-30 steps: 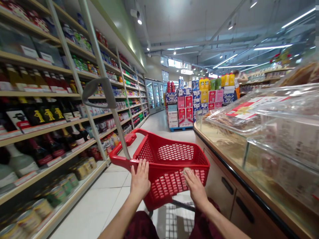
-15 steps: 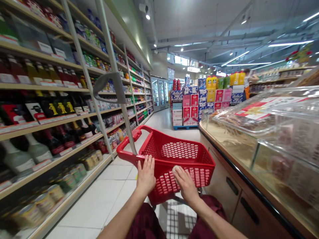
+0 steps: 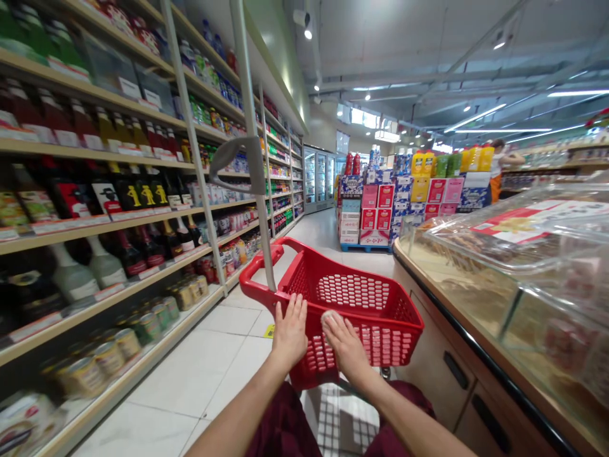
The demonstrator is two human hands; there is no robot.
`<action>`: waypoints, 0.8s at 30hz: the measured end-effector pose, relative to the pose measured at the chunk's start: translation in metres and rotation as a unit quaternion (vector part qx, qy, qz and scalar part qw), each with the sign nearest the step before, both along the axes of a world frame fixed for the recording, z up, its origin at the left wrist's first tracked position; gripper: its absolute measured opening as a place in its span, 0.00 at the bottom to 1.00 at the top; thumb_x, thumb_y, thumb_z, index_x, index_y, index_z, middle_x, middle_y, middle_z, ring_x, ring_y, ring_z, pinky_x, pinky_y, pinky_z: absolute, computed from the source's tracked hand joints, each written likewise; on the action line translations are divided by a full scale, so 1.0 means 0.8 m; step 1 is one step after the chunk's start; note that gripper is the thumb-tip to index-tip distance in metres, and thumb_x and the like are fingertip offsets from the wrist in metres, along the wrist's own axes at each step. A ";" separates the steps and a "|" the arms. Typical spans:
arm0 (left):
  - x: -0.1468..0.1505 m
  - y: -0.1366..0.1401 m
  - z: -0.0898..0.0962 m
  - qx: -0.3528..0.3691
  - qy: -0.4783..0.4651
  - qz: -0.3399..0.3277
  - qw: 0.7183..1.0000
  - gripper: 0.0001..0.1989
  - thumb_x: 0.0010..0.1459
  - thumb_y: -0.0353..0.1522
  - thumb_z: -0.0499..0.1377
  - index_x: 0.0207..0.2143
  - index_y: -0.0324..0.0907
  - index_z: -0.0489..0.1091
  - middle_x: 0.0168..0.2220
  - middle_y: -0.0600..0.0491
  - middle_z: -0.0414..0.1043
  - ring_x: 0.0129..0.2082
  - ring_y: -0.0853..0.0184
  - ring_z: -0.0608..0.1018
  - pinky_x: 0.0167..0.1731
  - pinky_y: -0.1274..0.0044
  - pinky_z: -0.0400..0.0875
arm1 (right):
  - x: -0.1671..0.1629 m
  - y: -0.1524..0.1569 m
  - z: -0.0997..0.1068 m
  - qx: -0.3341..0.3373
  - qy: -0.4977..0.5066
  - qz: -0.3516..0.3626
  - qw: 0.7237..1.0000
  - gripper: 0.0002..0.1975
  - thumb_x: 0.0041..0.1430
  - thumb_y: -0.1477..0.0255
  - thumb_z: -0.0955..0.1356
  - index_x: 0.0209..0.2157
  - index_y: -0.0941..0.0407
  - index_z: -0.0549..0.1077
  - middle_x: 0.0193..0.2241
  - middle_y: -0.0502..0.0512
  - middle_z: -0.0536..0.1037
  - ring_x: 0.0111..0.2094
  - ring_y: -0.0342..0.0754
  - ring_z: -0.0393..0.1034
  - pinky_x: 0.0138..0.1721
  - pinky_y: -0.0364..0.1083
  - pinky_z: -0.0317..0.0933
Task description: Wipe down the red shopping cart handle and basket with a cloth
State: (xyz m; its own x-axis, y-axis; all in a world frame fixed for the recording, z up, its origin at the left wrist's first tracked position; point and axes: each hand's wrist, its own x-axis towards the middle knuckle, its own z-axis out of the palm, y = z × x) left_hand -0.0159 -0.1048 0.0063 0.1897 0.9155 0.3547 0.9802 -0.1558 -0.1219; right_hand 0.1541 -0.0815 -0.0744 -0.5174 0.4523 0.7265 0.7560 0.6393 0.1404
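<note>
A red plastic shopping basket [image 3: 366,293] on wheels stands in the aisle just ahead of me, with nothing inside it. Its grey pull handle [image 3: 236,160] rises on a pole at the basket's left side. My left hand [image 3: 290,331] lies flat on the basket's near wall, fingers apart, holding nothing. My right hand [image 3: 346,348] is close beside it on the same wall. It presses a small pale cloth [image 3: 327,315] against the rim, and most of the cloth is hidden under the fingers.
Shelves [image 3: 95,219] of bottles, jars and tins run along the left. A counter [image 3: 476,330] with clear food covers lines the right. Stacked boxes [image 3: 375,212] and fridges [image 3: 318,181] stand at the aisle's end, and a person [image 3: 497,164] is at the far right. The floor is white tile.
My right hand with the cloth has slid left along the basket's near wall, closer to my left hand. My view has swung left, so the basket sits further right.
</note>
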 end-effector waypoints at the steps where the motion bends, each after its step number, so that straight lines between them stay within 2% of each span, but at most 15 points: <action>1: 0.000 -0.001 0.000 -0.002 -0.003 -0.001 1.000 0.35 0.44 0.30 0.48 0.58 0.35 0.45 0.61 0.47 0.40 0.61 0.61 0.41 0.56 0.58 0.35 | -0.001 -0.001 -0.003 0.002 -0.012 0.009 1.000 0.21 0.54 0.81 0.58 0.48 0.55 0.67 0.50 0.54 0.67 0.56 0.49 0.53 0.53 0.52 0.52; 3: 0.001 -0.002 -0.001 -0.004 -0.009 -0.004 1.000 0.35 0.45 0.30 0.48 0.58 0.35 0.46 0.61 0.47 0.41 0.61 0.61 0.41 0.56 0.58 0.36 | -0.006 -0.002 -0.006 0.006 -0.021 0.021 1.000 0.20 0.53 0.80 0.58 0.48 0.54 0.67 0.49 0.54 0.68 0.55 0.48 0.54 0.52 0.50 0.53; 6: 0.000 -0.003 0.000 0.007 -0.032 -0.015 0.999 0.33 0.45 0.30 0.48 0.57 0.36 0.49 0.61 0.47 0.44 0.61 0.60 0.44 0.56 0.57 0.38 | -0.022 -0.001 0.004 0.013 -0.002 0.019 1.000 0.23 0.54 0.80 0.57 0.52 0.55 0.62 0.54 0.54 0.62 0.58 0.48 0.48 0.54 0.52 0.50; 8: -0.010 -0.003 0.007 0.027 -0.054 -0.038 0.997 0.30 0.46 0.29 0.48 0.55 0.37 0.53 0.59 0.47 0.50 0.60 0.60 0.50 0.56 0.57 0.38 | -0.033 0.001 0.011 0.010 0.000 0.019 1.000 0.24 0.55 0.81 0.57 0.53 0.55 0.61 0.55 0.54 0.60 0.58 0.49 0.45 0.55 0.53 0.48; 10: -0.034 -0.002 0.020 0.068 -0.071 -0.044 0.994 0.26 0.49 0.28 0.46 0.53 0.39 0.57 0.55 0.48 0.58 0.57 0.62 0.56 0.57 0.59 0.37 | -0.040 0.002 0.011 -0.006 -0.014 0.027 1.000 0.22 0.54 0.81 0.57 0.51 0.55 0.64 0.54 0.54 0.63 0.57 0.48 0.50 0.54 0.52 0.50; 12: -0.068 0.000 0.038 0.126 -0.086 0.009 0.988 0.24 0.51 0.28 0.45 0.51 0.38 0.59 0.53 0.47 0.62 0.55 0.63 0.60 0.57 0.61 0.38 | -0.047 0.003 0.008 -0.028 -0.031 0.045 0.998 0.21 0.54 0.81 0.58 0.48 0.54 0.67 0.51 0.53 0.67 0.54 0.47 0.55 0.53 0.50 0.52; 14: -0.104 0.005 0.056 0.159 -0.095 0.102 0.977 0.25 0.49 0.28 0.46 0.52 0.37 0.57 0.54 0.45 0.59 0.56 0.60 0.59 0.56 0.59 0.42 | -0.060 0.004 0.014 -0.037 -0.019 0.055 0.998 0.20 0.55 0.80 0.58 0.48 0.53 0.67 0.51 0.53 0.67 0.54 0.46 0.55 0.53 0.50 0.53; 16: -0.129 0.011 0.070 0.126 -0.067 0.128 0.981 0.29 0.44 0.27 0.49 0.53 0.38 0.56 0.56 0.45 0.56 0.58 0.57 0.54 0.55 0.56 0.42 | -0.081 0.008 0.029 -0.025 0.021 0.053 0.998 0.21 0.56 0.80 0.57 0.51 0.53 0.63 0.53 0.53 0.64 0.56 0.47 0.51 0.54 0.52 0.51; 19: -0.142 0.018 0.078 0.055 -0.012 0.086 0.995 0.31 0.41 0.27 0.51 0.52 0.41 0.57 0.57 0.48 0.55 0.59 0.57 0.51 0.55 0.54 0.40 | -0.119 0.013 0.048 0.002 0.060 0.059 0.996 0.20 0.58 0.79 0.57 0.52 0.55 0.61 0.54 0.56 0.62 0.58 0.48 0.46 0.54 0.55 0.50; 21: -0.139 0.019 0.075 0.049 -0.006 0.081 0.996 0.31 0.41 0.28 0.51 0.53 0.41 0.57 0.57 0.49 0.55 0.59 0.58 0.52 0.55 0.54 0.39 | -0.137 0.013 0.043 -0.001 0.027 0.083 0.996 0.18 0.58 0.78 0.58 0.50 0.56 0.65 0.53 0.57 0.64 0.57 0.50 0.49 0.53 0.55 0.52; 24: -0.131 0.016 0.067 0.059 -0.016 0.088 0.994 0.32 0.41 0.28 0.51 0.54 0.40 0.55 0.58 0.48 0.53 0.59 0.59 0.50 0.55 0.55 0.41 | -0.152 0.008 0.025 -0.020 -0.042 0.125 0.991 0.14 0.58 0.74 0.60 0.45 0.54 0.68 0.49 0.54 0.68 0.54 0.49 0.55 0.51 0.52 0.55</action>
State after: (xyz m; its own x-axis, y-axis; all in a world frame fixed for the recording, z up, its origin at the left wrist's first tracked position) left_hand -0.1206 -0.0921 0.0600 0.0170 0.8855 0.4644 0.9948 0.0315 -0.0966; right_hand 0.0326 -0.0753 -0.0541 -0.6753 0.3294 0.6599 0.5592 0.8120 0.1670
